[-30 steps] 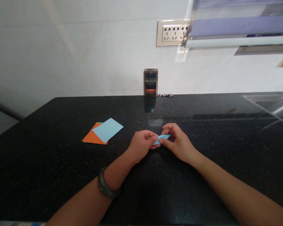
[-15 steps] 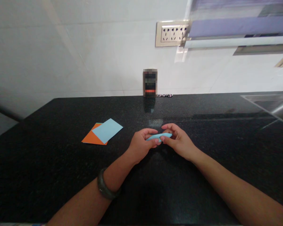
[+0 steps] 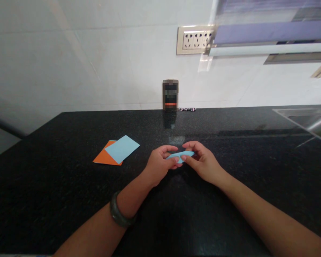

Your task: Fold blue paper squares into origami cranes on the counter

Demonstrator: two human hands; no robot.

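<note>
Evenly matched thumb pressure should keep folds straight: left hand [image 3: 159,163] and right hand [image 3: 206,163] pinch the folded blue paper [image 3: 179,154], right of the orange sheet [image 3: 107,156], thumbs closed on it, forefingers raised.

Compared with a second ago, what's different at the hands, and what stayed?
The left hand has spread its index finger from its thumb, and the folded blue paper now shows farther left, between them. Neither hand has let go; the right hand has barely moved. The blue sheet still overlaps the orange sheet.
</note>
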